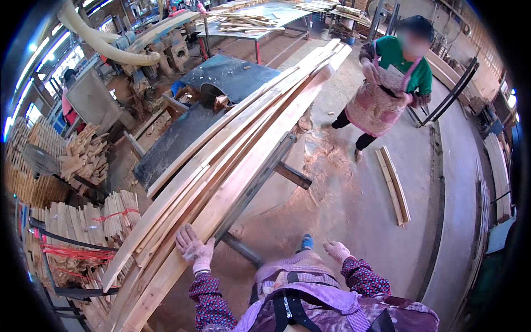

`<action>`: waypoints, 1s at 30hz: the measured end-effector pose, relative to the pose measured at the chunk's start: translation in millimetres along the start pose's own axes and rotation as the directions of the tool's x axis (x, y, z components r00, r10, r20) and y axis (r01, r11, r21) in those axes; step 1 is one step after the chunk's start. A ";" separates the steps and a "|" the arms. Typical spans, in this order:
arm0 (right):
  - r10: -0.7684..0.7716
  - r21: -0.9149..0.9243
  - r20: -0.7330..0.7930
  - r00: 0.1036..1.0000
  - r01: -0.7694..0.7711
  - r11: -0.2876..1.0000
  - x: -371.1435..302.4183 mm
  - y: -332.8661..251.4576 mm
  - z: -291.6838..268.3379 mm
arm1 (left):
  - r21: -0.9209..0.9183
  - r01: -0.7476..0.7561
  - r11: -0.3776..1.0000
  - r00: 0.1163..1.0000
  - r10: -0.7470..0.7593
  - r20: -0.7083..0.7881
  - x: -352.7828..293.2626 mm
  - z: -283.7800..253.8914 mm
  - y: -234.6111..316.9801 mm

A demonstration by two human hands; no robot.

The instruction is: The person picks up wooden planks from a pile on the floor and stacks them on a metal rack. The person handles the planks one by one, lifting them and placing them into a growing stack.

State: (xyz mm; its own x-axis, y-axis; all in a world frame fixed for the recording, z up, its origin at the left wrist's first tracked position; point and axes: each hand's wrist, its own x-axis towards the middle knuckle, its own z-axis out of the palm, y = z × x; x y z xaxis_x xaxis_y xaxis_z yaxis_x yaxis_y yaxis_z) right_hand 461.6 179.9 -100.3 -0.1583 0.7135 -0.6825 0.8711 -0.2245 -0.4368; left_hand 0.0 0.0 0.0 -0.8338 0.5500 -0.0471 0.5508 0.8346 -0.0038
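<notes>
long planks (238, 152) of pale, grained wood, piled lengthwise across a dark, flat surface (235, 72) and metal frame (294, 175), left hand (194, 249) in a pinkish cloth glove, fingers spread on the planks, gloved right hand (337, 250) apart, fingers loosely extended, above smooth floor (381, 249)

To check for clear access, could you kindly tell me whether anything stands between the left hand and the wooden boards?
Nothing visible does: the left hand appears to rest on the rightmost long wooden board.
</notes>
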 end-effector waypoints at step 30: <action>-0.464 0.368 -0.166 0.870 0.492 0.789 333.8 -121.9 -346.9 | -0.727 0.576 0.372 0.799 -0.445 0.405 16.5 135.8 490.8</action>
State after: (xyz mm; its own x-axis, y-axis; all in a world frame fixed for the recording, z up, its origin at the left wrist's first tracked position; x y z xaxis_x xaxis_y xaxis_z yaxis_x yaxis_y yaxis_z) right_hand 463.9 675.7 -71.6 -0.4647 0.8354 -0.2934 0.4386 -0.0707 -0.8959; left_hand 261.6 414.8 -138.3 -0.8958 0.0565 -0.4408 -0.3025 0.6490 0.6981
